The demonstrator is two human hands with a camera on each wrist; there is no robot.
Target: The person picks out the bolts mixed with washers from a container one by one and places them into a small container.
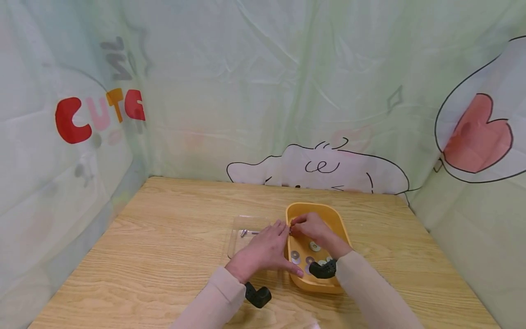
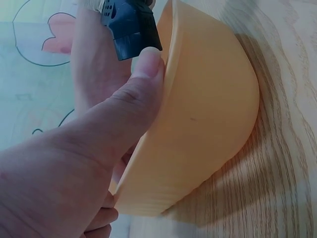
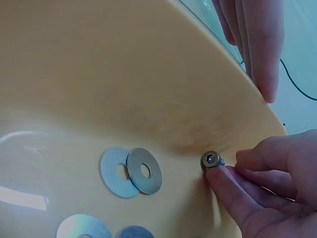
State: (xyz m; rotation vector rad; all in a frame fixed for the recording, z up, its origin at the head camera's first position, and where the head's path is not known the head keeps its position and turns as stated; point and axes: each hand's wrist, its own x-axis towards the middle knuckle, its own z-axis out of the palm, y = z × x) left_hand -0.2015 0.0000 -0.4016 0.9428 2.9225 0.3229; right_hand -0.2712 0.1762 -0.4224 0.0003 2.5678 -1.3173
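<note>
My left hand [image 1: 269, 246] lies along the left rim of a yellow plastic bin [image 1: 341, 219], fingers straight and thumb spread onto the rim nearer me. Inside the bin, my right hand [image 1: 314, 228] pinches a small metal socket-head bolt [image 3: 211, 159] by the left wall. The bolt's hex recess faces the right wrist camera, and its shank is mostly hidden by the fingers. Beside it on the bin floor, two flat metal washers [image 3: 148, 173] overlap. Several more washers [image 1: 314, 246] lie farther along the floor, some behind the right wrist's black camera.
Left of the bin, a shallow clear tray [image 1: 236, 242] holds a small bolt [image 1: 244, 233] and another thin metal piece [image 1: 255, 233], partly covered by the left hand. Both stand on a wooden table [image 1: 164, 219] with printed curtains around its back and sides.
</note>
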